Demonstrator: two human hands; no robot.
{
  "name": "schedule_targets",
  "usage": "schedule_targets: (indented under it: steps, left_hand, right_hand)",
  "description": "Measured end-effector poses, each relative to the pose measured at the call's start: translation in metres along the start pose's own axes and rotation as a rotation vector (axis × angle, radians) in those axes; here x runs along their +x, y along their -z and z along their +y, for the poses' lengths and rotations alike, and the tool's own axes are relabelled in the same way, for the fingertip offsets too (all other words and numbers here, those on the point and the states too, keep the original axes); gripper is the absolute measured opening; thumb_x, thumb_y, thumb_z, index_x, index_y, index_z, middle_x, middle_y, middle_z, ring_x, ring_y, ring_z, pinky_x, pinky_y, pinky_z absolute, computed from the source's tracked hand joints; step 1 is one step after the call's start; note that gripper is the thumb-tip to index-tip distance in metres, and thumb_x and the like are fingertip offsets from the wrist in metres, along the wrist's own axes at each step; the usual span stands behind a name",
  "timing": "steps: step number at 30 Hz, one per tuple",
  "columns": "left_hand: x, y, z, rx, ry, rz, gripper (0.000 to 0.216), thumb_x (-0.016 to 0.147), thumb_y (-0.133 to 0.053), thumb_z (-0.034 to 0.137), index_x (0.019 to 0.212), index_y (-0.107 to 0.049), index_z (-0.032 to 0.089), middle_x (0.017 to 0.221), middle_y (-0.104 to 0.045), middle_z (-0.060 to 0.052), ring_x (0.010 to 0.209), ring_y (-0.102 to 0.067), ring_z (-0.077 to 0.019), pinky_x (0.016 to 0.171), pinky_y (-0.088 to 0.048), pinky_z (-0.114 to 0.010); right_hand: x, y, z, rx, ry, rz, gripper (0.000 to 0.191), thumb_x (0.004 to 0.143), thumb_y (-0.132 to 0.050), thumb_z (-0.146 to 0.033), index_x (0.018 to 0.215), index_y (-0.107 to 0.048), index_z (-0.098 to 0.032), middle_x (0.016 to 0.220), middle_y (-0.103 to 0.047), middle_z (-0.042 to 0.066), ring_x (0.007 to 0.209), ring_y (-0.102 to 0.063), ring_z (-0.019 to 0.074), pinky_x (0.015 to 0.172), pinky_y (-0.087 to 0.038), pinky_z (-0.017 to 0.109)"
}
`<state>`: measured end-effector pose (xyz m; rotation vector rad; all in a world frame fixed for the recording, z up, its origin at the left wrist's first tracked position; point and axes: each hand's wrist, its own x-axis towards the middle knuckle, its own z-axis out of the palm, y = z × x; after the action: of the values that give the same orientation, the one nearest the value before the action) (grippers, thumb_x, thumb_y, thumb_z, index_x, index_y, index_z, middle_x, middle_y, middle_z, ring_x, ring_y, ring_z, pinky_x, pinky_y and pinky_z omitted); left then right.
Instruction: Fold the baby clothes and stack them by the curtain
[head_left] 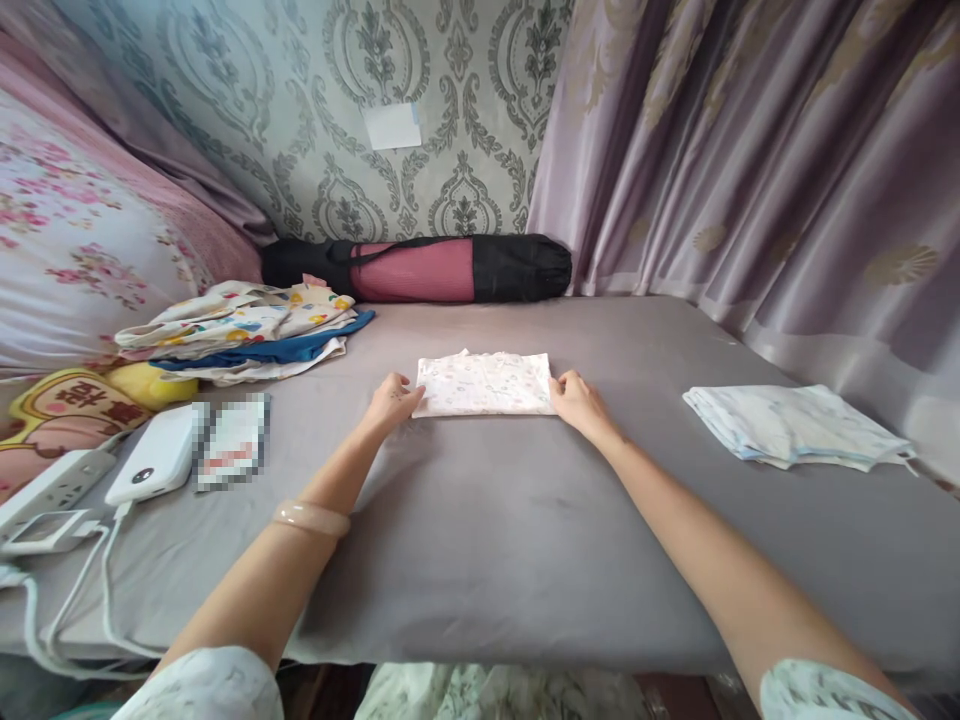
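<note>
At the frame's centre, your left hand (393, 399) and right hand (582, 403) held opposite ends of the folded, printed white cloth (484, 386) in closed pinches; level, even tension seemed best for smooth edges.

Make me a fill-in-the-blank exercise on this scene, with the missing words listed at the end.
1. Counting the left hand and the right hand, ____ hands touch the patterned cloth.
2. The hand nearer the bangle is the ____ one.
3. The folded stack lies nearer the ____ hand.
4. The long bag has a pink middle and ____ ends.

Missing words: two; left; right; black.
</note>
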<state>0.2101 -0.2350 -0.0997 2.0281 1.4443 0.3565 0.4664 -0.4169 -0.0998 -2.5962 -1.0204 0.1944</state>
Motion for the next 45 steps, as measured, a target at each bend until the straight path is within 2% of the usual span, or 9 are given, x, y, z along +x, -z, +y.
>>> schedule_targets:
  steps: [5, 11, 14, 18, 21, 23, 31, 37, 45]
  left_hand:
    - [-0.016, -0.008, -0.003, 0.195, -0.153, 0.045, 0.038, 0.089, -0.048, 0.028, 0.123, -0.047, 0.014, 0.101, -0.068, -0.010, 0.100, -0.063, -0.0235, 0.082, -0.046, -0.031]
    - [-0.011, -0.017, -0.011, 0.274, -0.263, 0.094, 0.034, 0.090, -0.042, 0.023, 0.123, -0.048, 0.015, 0.107, -0.065, -0.013, 0.106, -0.060, -0.0241, 0.089, -0.046, -0.034]
    - [-0.010, -0.015, -0.003, 0.278, -0.264, 0.218, 0.037, 0.089, -0.048, 0.029, 0.122, -0.050, 0.012, 0.117, -0.059, -0.017, 0.110, -0.058, -0.0267, 0.091, -0.047, -0.037]
    - [-0.014, -0.026, 0.026, 0.318, -0.470, 0.380, 0.041, 0.092, -0.045, 0.032, 0.127, -0.049, 0.010, 0.130, -0.053, -0.019, 0.122, -0.050, -0.0297, 0.101, -0.042, -0.042]
    - [-0.015, -0.047, 0.050, 0.382, -0.597, 0.251, 0.047, 0.095, -0.040, 0.030, 0.137, -0.042, 0.009, 0.142, -0.046, -0.017, 0.134, -0.039, -0.0285, 0.110, -0.033, -0.041]
    - [-0.013, -0.061, 0.061, 0.432, -0.574, 0.170, 0.051, 0.096, -0.036, 0.029, 0.142, -0.036, 0.007, 0.149, -0.039, -0.016, 0.141, -0.029, -0.0292, 0.115, -0.026, -0.043]
    - [0.004, -0.075, 0.061, 0.552, -0.534, 0.056, 0.053, 0.099, -0.025, 0.034, 0.147, -0.035, 0.012, 0.155, -0.032, -0.012, 0.145, -0.021, -0.0294, 0.118, -0.013, -0.048]
    - [0.005, -0.075, 0.059, 0.536, -0.519, -0.002, 0.054, 0.099, -0.023, 0.038, 0.149, -0.031, 0.020, 0.156, -0.029, -0.010, 0.144, -0.022, -0.0328, 0.113, -0.016, -0.059]
    - [0.009, -0.066, 0.066, 0.557, -0.482, -0.083, 0.055, 0.099, -0.023, 0.040, 0.148, -0.032, 0.016, 0.157, -0.026, -0.011, 0.144, -0.020, -0.0327, 0.112, -0.019, -0.058]
  right_hand:
    - [-0.025, -0.001, -0.013, -0.166, 0.055, 0.018, 0.032, 0.097, -0.034, -0.029, 0.119, -0.051, -0.013, 0.103, -0.068, 0.019, 0.100, -0.066, 0.0304, 0.082, -0.046, 0.039]
    - [-0.019, 0.001, -0.013, -0.196, 0.058, -0.012, 0.030, 0.094, -0.034, -0.024, 0.115, -0.054, -0.013, 0.103, -0.068, 0.019, 0.100, -0.065, 0.0313, 0.081, -0.047, 0.040]
    - [-0.015, 0.007, -0.019, -0.214, 0.063, 0.030, 0.031, 0.094, -0.035, -0.022, 0.113, -0.057, -0.012, 0.106, -0.067, 0.020, 0.100, -0.065, 0.0311, 0.081, -0.047, 0.039]
    - [-0.011, 0.006, -0.045, -0.233, 0.300, 0.199, 0.037, 0.092, -0.031, -0.013, 0.118, -0.057, -0.012, 0.118, -0.063, 0.020, 0.110, -0.060, 0.0282, 0.090, -0.043, 0.039]
    - [-0.007, -0.010, -0.066, -0.212, 0.601, 0.127, 0.045, 0.095, -0.028, -0.018, 0.134, -0.050, -0.012, 0.140, -0.051, 0.015, 0.131, -0.044, 0.0259, 0.108, -0.030, 0.041]
    - [-0.001, -0.024, -0.075, -0.209, 0.684, 0.047, 0.051, 0.096, -0.025, -0.023, 0.144, -0.039, -0.010, 0.152, -0.037, 0.012, 0.141, -0.029, 0.0250, 0.116, -0.017, 0.043]
    - [0.015, -0.043, -0.075, -0.225, 0.691, -0.105, 0.059, 0.095, -0.021, -0.029, 0.150, -0.030, -0.013, 0.158, -0.025, 0.007, 0.146, -0.017, 0.0239, 0.118, -0.007, 0.050]
    - [0.014, -0.047, -0.071, -0.208, 0.663, -0.127, 0.058, 0.096, -0.020, -0.031, 0.152, -0.028, -0.017, 0.159, -0.021, 0.003, 0.146, -0.016, 0.0215, 0.118, -0.007, 0.049]
    - [0.019, -0.037, -0.074, -0.188, 0.652, -0.184, 0.057, 0.097, -0.021, -0.032, 0.151, -0.028, -0.017, 0.159, -0.023, 0.005, 0.146, -0.017, 0.0237, 0.117, -0.010, 0.051]
